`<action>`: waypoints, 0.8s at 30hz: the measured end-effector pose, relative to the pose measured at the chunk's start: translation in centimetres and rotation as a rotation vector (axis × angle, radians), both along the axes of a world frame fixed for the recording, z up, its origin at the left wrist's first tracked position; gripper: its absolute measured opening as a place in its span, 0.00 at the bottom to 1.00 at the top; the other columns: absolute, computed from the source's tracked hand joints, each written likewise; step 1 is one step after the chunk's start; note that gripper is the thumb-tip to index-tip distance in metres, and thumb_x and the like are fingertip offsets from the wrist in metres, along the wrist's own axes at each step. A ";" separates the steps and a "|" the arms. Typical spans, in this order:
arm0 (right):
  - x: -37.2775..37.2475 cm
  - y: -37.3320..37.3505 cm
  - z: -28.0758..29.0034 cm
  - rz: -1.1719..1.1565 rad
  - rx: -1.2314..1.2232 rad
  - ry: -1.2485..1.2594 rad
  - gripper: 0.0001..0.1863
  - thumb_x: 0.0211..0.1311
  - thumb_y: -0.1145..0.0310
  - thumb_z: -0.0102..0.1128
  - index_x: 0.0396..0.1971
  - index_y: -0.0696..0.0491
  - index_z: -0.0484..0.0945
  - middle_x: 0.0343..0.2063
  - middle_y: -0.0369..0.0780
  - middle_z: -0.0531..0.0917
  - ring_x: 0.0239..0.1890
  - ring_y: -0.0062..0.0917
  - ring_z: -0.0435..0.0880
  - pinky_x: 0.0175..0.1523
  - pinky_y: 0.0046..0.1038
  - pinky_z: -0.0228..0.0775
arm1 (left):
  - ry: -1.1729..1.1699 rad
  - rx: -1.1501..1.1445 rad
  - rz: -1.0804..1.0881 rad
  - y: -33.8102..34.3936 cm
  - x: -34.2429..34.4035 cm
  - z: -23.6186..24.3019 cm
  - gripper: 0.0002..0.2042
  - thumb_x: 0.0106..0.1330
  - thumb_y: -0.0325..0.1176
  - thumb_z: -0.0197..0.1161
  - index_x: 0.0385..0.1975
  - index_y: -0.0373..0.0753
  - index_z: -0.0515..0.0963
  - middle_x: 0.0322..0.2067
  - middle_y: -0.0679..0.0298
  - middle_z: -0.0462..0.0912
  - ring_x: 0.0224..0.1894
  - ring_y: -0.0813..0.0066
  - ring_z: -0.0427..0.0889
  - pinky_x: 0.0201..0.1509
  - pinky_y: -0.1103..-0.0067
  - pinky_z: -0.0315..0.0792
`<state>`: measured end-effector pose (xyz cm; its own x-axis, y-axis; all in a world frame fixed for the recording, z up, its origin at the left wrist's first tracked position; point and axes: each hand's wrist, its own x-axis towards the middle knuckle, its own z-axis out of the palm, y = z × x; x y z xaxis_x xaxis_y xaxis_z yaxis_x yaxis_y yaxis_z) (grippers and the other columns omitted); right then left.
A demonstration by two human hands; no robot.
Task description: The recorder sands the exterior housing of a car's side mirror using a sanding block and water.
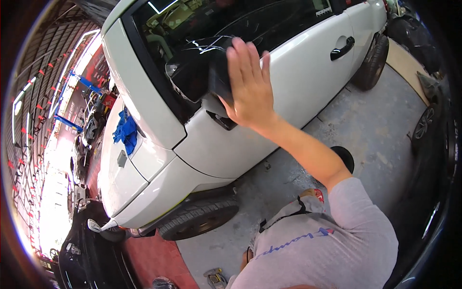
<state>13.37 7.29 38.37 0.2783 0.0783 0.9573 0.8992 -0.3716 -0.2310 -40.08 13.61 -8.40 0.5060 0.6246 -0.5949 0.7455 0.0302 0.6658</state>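
Note:
My right hand [248, 84] is raised against the black side mirror [192, 79] of a white vehicle [308, 82]. Its palm faces the mirror and its fingers are stretched out upright along the housing's outer end, with the thumb low near the underside. Beneath the mirror is a dark mount [216, 115] on the door. My left hand [246, 258] is mostly hidden behind my body at the bottom; only a sliver by the wrist shows, and its fingers cannot be made out.
A blue cloth [126, 130] lies on the bonnet. The front tyre [197, 221] stands beside red flooring [149, 260]. A dark car [86, 245] is at lower left, another [423, 154] at right. A tool [215, 276] lies on the floor, and blue lift posts [86, 82] stand behind.

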 end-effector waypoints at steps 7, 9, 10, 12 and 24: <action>-0.6 0.5 -0.9 -0.038 -0.003 -0.097 0.42 0.57 0.60 0.63 0.70 0.62 0.62 0.72 0.50 0.64 0.75 0.46 0.60 0.79 0.55 0.36 | -0.032 0.037 -0.010 -0.6 -1.7 -2.0 0.15 0.73 0.39 0.55 0.42 0.33 0.83 0.33 0.56 0.87 0.34 0.66 0.86 0.34 0.74 0.79; -0.3 0.9 1.1 -0.086 -0.101 -0.147 0.40 0.55 0.62 0.63 0.68 0.62 0.67 0.70 0.50 0.68 0.74 0.44 0.63 0.79 0.55 0.35 | -0.037 0.037 -0.025 -0.2 -1.2 -2.2 0.15 0.73 0.38 0.55 0.42 0.33 0.83 0.33 0.56 0.87 0.34 0.66 0.86 0.34 0.74 0.79; -0.1 0.4 3.4 -0.051 -0.101 -0.162 0.38 0.53 0.62 0.64 0.65 0.62 0.70 0.67 0.49 0.72 0.73 0.43 0.66 0.79 0.56 0.37 | -0.041 0.035 -0.061 0.2 -0.2 -2.4 0.15 0.73 0.38 0.55 0.43 0.33 0.83 0.33 0.56 0.87 0.34 0.66 0.86 0.35 0.74 0.79; 0.3 0.0 5.7 -0.068 -0.180 -0.156 0.37 0.51 0.60 0.66 0.62 0.62 0.73 0.64 0.49 0.75 0.72 0.41 0.68 0.78 0.57 0.38 | -0.013 0.071 -0.235 1.1 -3.2 -3.9 0.14 0.73 0.37 0.56 0.43 0.32 0.83 0.34 0.56 0.87 0.34 0.67 0.86 0.35 0.75 0.79; -0.4 1.1 0.8 0.009 0.066 0.020 0.40 0.53 0.65 0.58 0.71 0.55 0.66 0.75 0.42 0.63 0.77 0.36 0.59 0.77 0.63 0.25 | -0.245 0.588 -0.373 8.2 20.0 15.4 0.11 0.74 0.33 0.56 0.43 0.32 0.82 0.40 0.50 0.85 0.41 0.54 0.84 0.48 0.68 0.76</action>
